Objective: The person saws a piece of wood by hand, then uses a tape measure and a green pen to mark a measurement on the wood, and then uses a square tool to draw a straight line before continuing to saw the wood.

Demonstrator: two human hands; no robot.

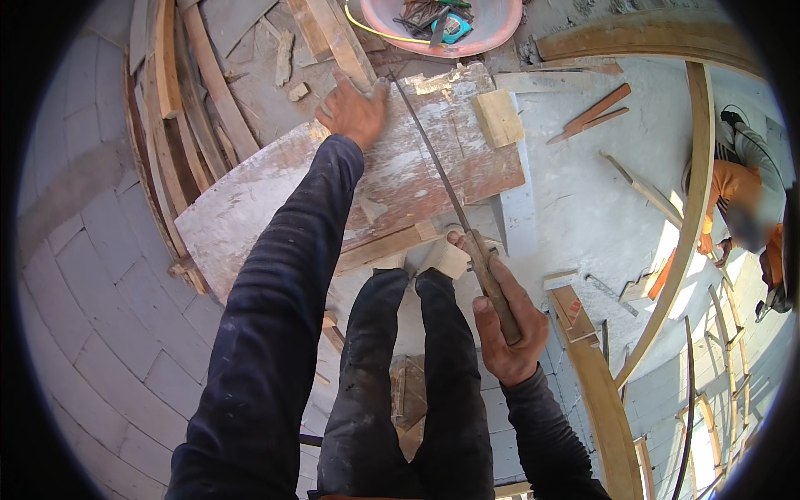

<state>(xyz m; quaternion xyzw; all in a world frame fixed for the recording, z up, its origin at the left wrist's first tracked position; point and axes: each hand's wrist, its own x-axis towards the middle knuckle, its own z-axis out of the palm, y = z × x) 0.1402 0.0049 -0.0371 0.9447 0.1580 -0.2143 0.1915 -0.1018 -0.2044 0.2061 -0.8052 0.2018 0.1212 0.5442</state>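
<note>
My left hand (354,112) is on the near end of a wooden plank (340,42), its fingers on the left and the thumb on the right. Under that end lies a wide, paint-worn board (275,179) on a raised support. My right hand (515,321) is closed round the wooden handle of a hand saw (442,171). The saw's long, dark blade shows nearly edge-on and slants across the board, its tip just right of the plank's end. Whether the teeth touch wood, I cannot tell. A short wooden block (498,118) sits on the board's right end.
Long timber strips (171,92) are stacked at the left. A pink basin (475,46) with a tape measure (451,28) stands at the far side. Curved timbers (696,208) stand at the right, with another person (737,187) crouching beyond. Offcuts (592,112) lie about the floor.
</note>
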